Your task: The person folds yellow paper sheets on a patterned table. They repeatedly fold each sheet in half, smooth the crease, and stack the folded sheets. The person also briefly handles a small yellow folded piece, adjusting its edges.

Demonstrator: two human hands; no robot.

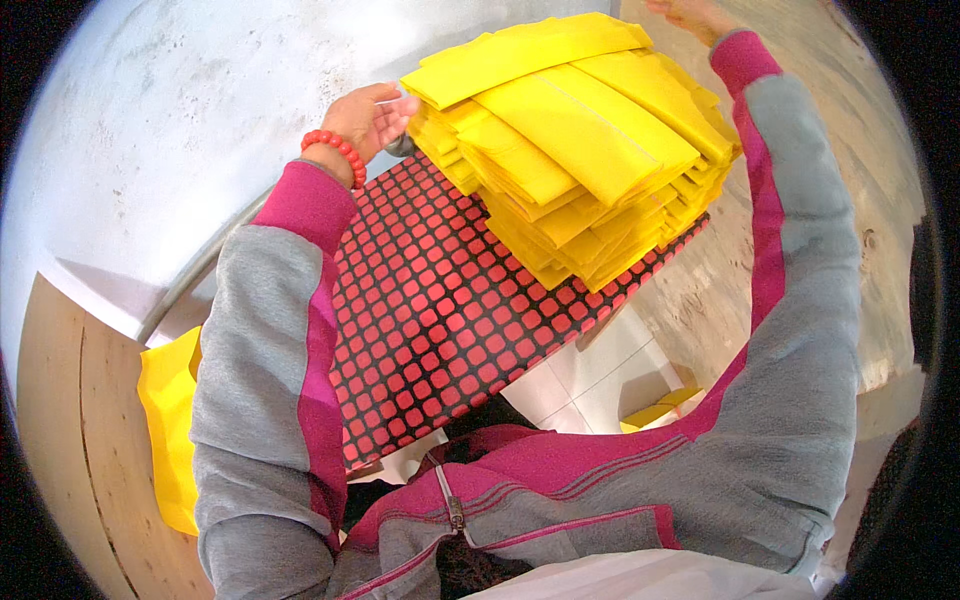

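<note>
A tall, uneven stack of yellow folded fabric pieces (590,130) rests on a red-and-black checked surface (430,310). One long piece (530,60) lies across the top of the pile. Beside the left end of that piece is my left hand (370,118), with a red bead bracelet (335,150) at its wrist. Its palm shows and the fingers are loosely bent and apart; I see no fabric gripped in them. My right hand (692,14) is past the far right of the stack, cut by the picture's top edge, its visible fingers stretched out.
A pale, stained surface (210,110) stretches along the far left. To the right is a worn wooden surface (820,200). More yellow material (170,430) shows by my left sleeve, and a yellow piece (660,408) lies low beyond the checked surface, near white tiles (560,385).
</note>
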